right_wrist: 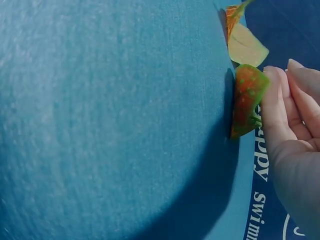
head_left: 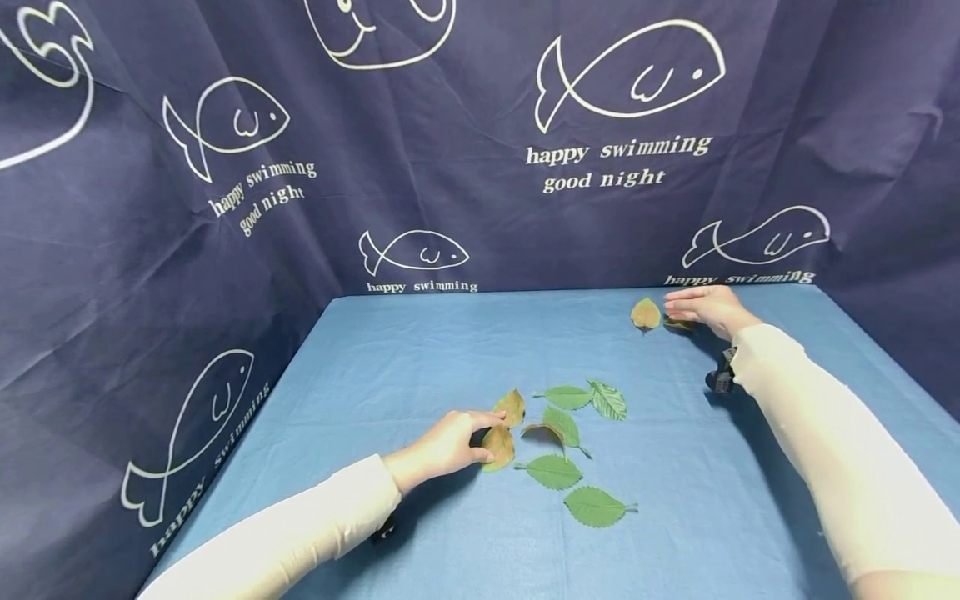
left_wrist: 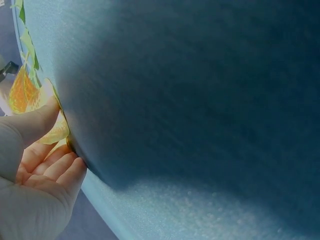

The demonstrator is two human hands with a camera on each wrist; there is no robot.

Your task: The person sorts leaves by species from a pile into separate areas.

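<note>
My left hand (head_left: 448, 442) pinches a yellow-brown leaf (head_left: 498, 450) between thumb and fingers, low over the cloth. A second yellow-brown leaf (head_left: 512, 407) overlaps its far side. The left wrist view shows the thumb lying across the yellow leaf (left_wrist: 59, 127), fingers behind it. At the far right, my right hand (head_left: 711, 308) hovers beside a brownish leaf (head_left: 681, 325), its fingers extended and nothing held. That leaf looks orange and green (right_wrist: 248, 95) in the right wrist view, right by the fingertips. Just left of this hand lies another yellow-brown leaf (head_left: 646, 313).
Several green leaves lie mid-table, among them a toothed one (head_left: 553, 472) and a nearer one (head_left: 595, 507). A curled brown leaf (head_left: 544, 431) sits among them. Blue cloth (head_left: 375, 367) covers the table; a dark fish-print curtain (head_left: 480, 167) hangs behind and at the sides.
</note>
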